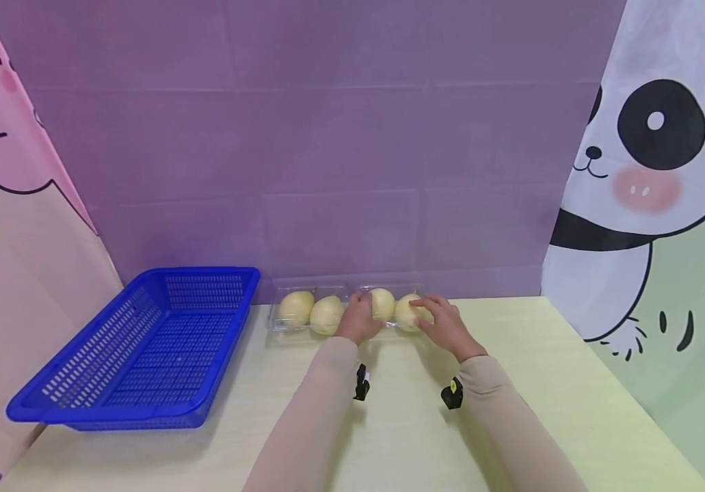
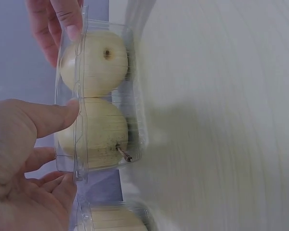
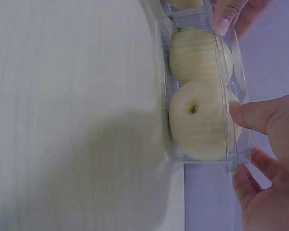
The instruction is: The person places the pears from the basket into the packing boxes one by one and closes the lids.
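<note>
A clear plastic clamshell box (image 3: 162, 96) stands at the back of the table and contains two pale yellow pears (image 1: 381, 304). My left hand (image 1: 360, 318) holds its left end, thumb on the rim. At the right end my right hand (image 1: 447, 326) pinches the rim, thumb on the near side and fingers around the end. Through the plastic, a brown stem (image 2: 125, 154) shows on one pear in the left wrist view. To the left, a second clear box (image 1: 275, 322) with two more pears (image 1: 296, 309) stands beside the left hand.
A blue plastic basket (image 1: 204, 403) with mesh walls stands at the left of the pale wooden table (image 1: 401, 437). Behind the boxes hangs a purple cloth (image 1: 340, 150). A panda-printed panel (image 1: 610, 273) borders the right side.
</note>
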The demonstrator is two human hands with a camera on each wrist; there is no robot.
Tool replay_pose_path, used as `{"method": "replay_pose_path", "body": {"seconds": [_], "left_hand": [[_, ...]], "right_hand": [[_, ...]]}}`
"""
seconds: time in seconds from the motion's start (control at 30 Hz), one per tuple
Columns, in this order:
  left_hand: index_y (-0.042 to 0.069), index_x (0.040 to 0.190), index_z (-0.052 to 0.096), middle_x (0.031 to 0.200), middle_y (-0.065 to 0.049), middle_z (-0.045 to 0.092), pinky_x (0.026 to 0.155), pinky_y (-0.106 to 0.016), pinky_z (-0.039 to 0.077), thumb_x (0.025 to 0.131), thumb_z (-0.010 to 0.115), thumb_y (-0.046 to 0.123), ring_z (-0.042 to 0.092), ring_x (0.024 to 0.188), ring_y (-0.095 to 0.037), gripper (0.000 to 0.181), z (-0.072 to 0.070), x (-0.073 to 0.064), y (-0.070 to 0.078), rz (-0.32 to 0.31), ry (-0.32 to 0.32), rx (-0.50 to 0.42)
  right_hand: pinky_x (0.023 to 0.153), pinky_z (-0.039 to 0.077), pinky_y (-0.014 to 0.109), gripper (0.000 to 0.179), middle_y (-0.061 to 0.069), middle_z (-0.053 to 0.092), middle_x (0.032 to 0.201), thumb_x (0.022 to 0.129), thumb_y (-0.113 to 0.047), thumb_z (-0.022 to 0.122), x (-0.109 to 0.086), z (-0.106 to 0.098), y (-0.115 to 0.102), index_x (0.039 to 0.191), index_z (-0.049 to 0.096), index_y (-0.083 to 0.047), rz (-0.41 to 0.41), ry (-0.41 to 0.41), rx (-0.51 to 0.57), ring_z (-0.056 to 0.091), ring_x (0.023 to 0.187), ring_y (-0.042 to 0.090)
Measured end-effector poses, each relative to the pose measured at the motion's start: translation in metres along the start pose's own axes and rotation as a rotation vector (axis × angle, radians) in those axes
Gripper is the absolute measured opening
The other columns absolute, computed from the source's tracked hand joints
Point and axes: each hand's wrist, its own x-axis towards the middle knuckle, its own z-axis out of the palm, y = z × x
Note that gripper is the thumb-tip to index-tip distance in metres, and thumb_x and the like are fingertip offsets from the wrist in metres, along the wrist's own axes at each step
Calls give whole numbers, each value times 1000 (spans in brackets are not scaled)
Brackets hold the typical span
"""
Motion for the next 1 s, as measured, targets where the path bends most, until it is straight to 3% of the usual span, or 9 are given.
{"method": "replay_pose_path", "body": {"seconds": [0.27, 0.5, 1.0], "left_hand": [[-7, 151, 34, 158, -26, 26, 115, -49, 31, 90, 75, 14, 35, 140, -44, 76, -5, -4, 6, -50, -20, -19], [-7, 150, 36, 158, -26, 27, 114, -49, 33, 91, 75, 17, 37, 139, -44, 75, -3, -5, 5, -31, 0, 21], [-8, 150, 35, 158, -27, 24, 114, -52, 32, 92, 73, 14, 34, 140, -46, 73, -4, -8, 2, 4, 8, -29]], "right_hand": [[108, 28, 66, 35, 31, 43, 145, 96, -7, 65, 4, 4, 1, 131, 62, -1, 23, 3, 13, 37, 133, 52], [109, 27, 66, 34, 31, 44, 145, 96, -6, 65, 5, 5, 1, 130, 63, -1, 26, 20, 27, 37, 134, 51], [106, 31, 66, 35, 31, 44, 144, 95, -7, 67, 2, 9, 2, 129, 64, -2, 46, 56, 51, 39, 131, 54]]}}
